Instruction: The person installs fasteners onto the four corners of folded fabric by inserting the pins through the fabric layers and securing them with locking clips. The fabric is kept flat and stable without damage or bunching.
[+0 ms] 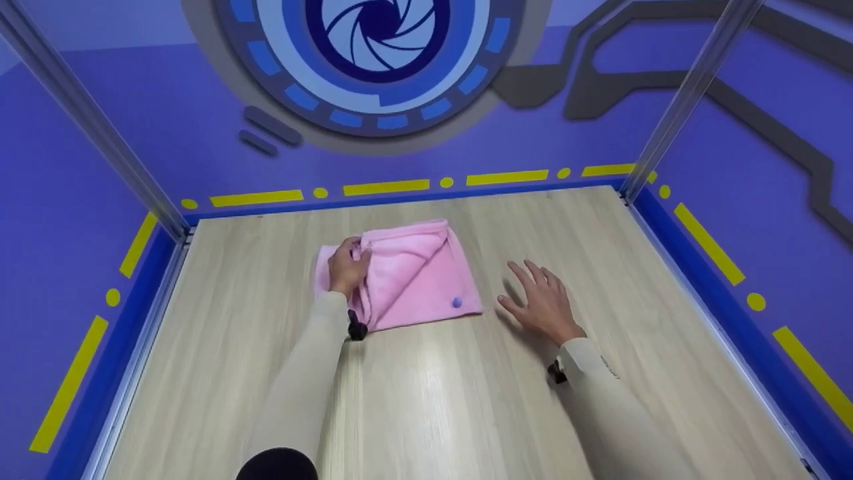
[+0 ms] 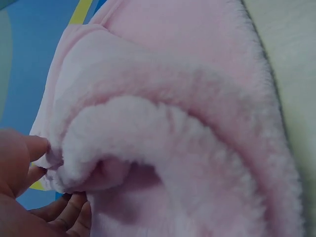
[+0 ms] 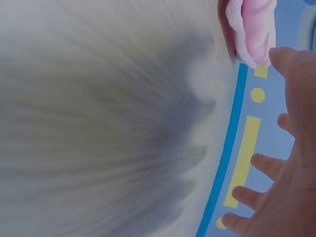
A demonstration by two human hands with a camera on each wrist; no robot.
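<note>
A fluffy pink cloth [image 1: 426, 280] lies on the table in folded layers, one layer turned back diagonally and a small blue dot [image 1: 456, 303] near its front right corner. At its left side my left hand [image 1: 348, 267] pinches the folded edge between thumb and fingers. The left wrist view shows the thumb on top of the rolled fleece [image 2: 148, 128] and several fingers beneath it. My right hand [image 1: 543, 303] hovers over the table to the right of the cloth, fingers spread and holding nothing. In the right wrist view only the cloth's edge [image 3: 252, 29] shows beyond the thumb.
The wooden table [image 1: 426, 407] is bounded by a blue back wall [image 1: 160, 120] and blue side walls with yellow markings. Metal posts [image 1: 700, 80] stand at the back corners. A black round object [image 1: 277, 465] overlaps the left sleeve at the bottom.
</note>
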